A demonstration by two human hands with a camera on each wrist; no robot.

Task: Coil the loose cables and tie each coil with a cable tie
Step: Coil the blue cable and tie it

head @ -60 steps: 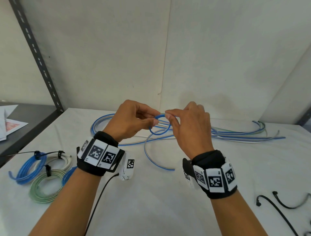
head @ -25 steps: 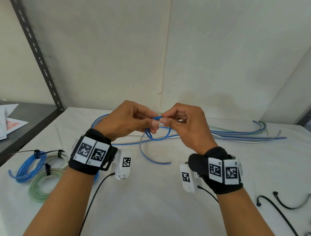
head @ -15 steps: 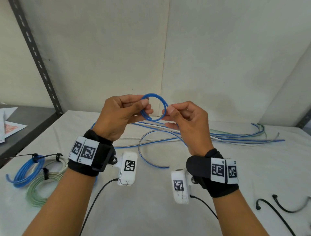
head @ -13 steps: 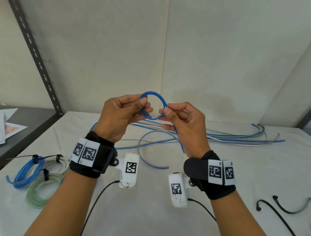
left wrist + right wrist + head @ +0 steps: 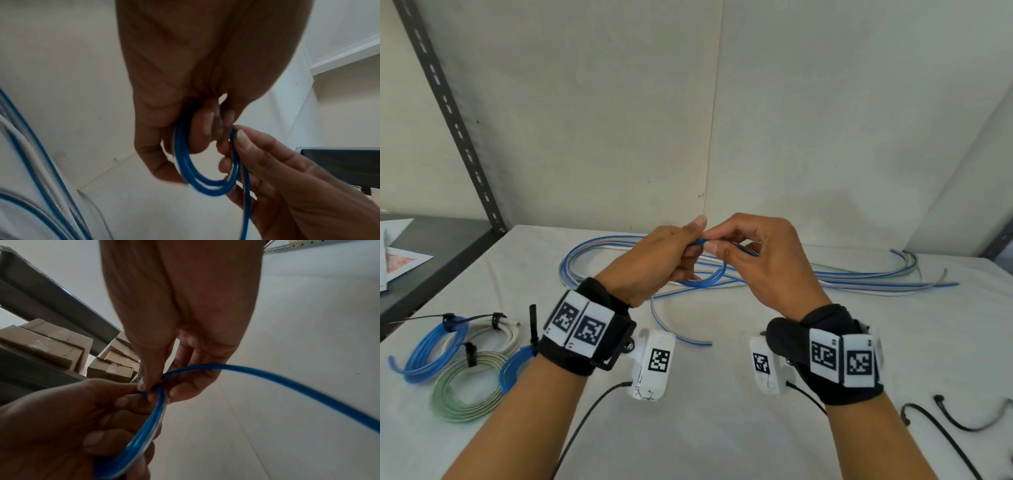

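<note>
A small blue cable coil of two or three turns hangs above the table between both hands. My left hand grips one side of the coil with curled fingers. My right hand pinches the blue cable between thumb and fingers at the coil's top. The cable's free length trails down to the loose cables on the white table. Most of the coil is hidden behind my fingers in the head view.
Several tied coils, blue, white and green, lie at the front left. Black cable ties lie at the front right. A dark shelf with papers stands to the left, beside a slotted metal upright.
Both hands came down from the raised position and closed together. The coil has dropped from upright between the fingertips to hanging lower beneath the hands.
</note>
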